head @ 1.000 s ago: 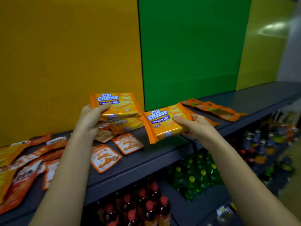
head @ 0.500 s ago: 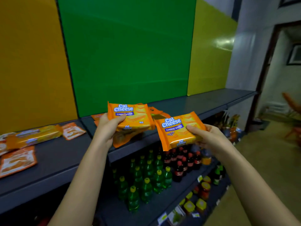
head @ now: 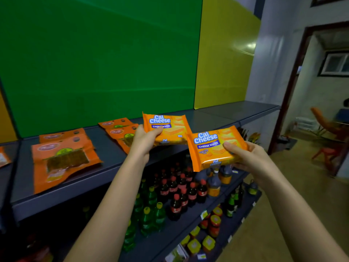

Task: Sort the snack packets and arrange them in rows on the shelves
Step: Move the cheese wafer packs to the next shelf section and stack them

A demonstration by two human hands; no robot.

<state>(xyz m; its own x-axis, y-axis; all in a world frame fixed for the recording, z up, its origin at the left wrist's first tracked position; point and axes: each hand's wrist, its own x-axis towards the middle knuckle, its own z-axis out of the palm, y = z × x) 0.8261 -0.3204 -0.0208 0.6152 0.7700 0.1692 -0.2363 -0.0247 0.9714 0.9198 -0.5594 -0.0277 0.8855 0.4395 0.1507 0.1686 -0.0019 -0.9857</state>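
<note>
Head view. Holds one orange wafer packet [head: 168, 129] in the left hand [head: 145, 141], with the thumb across the printed face and the other fingers curled under it. Holds a second wafer packet [head: 209, 148] in the right hand [head: 251, 157] in the same manner: thumb on the face, fingers round the right edge and underneath. Shows both packets in the air, face up and tilted toward the camera. Places the first just over the front part of the top shelf [head: 113, 156], and the second lower and nearer, past the shelf edge and above the bottles. Covers the right corner of the first packet with the upper left corner of the second; cannot tell whether touching.

Shows flat orange pouches on the top shelf: one pile [head: 64, 159] near the front edge, well to the left of the left hand, and another pile [head: 120, 133] further back, just beside the left wrist. Shows on the lower shelf [head: 166, 241] dark cola bottles [head: 181, 190] with red caps and green bottles [head: 153, 214] with yellow caps, standing close together. Shows small jars [head: 214, 224] lower and to the right; cannot tell on which board.
</note>
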